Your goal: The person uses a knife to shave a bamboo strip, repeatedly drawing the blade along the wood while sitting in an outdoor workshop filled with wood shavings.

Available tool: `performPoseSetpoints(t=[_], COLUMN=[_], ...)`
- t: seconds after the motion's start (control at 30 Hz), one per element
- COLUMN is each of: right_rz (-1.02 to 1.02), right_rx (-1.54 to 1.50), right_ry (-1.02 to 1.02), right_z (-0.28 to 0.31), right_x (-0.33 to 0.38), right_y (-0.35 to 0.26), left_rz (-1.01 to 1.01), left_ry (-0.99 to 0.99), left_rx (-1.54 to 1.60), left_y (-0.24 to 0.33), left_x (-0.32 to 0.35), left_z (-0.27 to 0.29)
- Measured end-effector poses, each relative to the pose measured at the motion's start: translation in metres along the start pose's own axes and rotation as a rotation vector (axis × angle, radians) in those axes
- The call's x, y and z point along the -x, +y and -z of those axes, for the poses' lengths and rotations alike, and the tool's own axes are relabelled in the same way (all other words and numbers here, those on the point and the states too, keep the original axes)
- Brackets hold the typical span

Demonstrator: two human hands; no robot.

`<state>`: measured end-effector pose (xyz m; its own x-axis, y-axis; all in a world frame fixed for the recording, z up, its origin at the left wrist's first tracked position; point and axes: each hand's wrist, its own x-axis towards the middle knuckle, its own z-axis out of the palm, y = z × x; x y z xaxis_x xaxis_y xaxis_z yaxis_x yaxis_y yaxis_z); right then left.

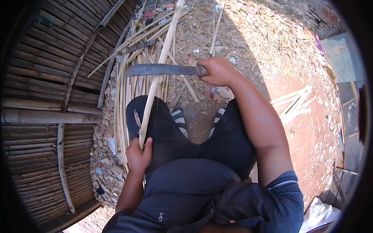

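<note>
Your right hand (219, 71) is closed in a fist round the handle of a machete (163, 70), which you hold out in front of your knees with the blade pointing to your left. Your left hand (139, 156) is narrowed on the near end of a long pale strip (149, 105), thumb along one side, beside your left thigh. That strip slants up and away over your left knee, its far part running off past the top edge of the view. The blade crosses it beyond the knee; whether metal and strip touch there, you cannot tell from this angle. You sit with your dark trousers (171, 136) spread apart at the knees, the left leg torn, and striped sandals (179, 121) showing between them. Past your left leg lies a bundle of similar strips (132, 85), with a dark, narrow piece (140, 46) across its far part, too unclear to name. A slatted wall (50, 58) stands on your left. Ahead, the ground is littered with shavings and scraps (248, 35), partly in shade; to your right, a few more pale strips (293, 104) lie together on sunlit bare earth (307, 151), with a greenish panel (342, 56) farther out.
</note>
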<state>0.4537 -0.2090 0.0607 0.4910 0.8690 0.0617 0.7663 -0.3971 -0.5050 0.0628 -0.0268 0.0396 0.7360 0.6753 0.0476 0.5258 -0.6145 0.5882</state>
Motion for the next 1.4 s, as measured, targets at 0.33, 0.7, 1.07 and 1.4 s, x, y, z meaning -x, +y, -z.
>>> performPoseSetpoints(t=[0.33, 0.7, 1.07, 1.4], right_rz=[-0.005, 0.06, -0.008, -0.033], right_rx=[0.007, -0.026, 0.004, 0.013], right_ry=[-0.012, 0.068, -0.03, -0.044], right_z=[-0.001, -0.01, 0.001, 0.001], right_x=[0.0, -0.001, 0.0, 0.0], right_y=[0.0, 0.008, -0.001, -0.003], left_rz=[0.011, 0.038, 0.041, 0.012], left_ry=[-0.006, -0.021, -0.012, 0.008], left_rx=[-0.007, 0.009, -0.003, 0.016], left_y=[0.002, 0.005, 0.008, 0.005], left_x=[0.001, 0.0, 0.0, 0.0], left_z=[0.0, 0.002, 0.002, 0.0])
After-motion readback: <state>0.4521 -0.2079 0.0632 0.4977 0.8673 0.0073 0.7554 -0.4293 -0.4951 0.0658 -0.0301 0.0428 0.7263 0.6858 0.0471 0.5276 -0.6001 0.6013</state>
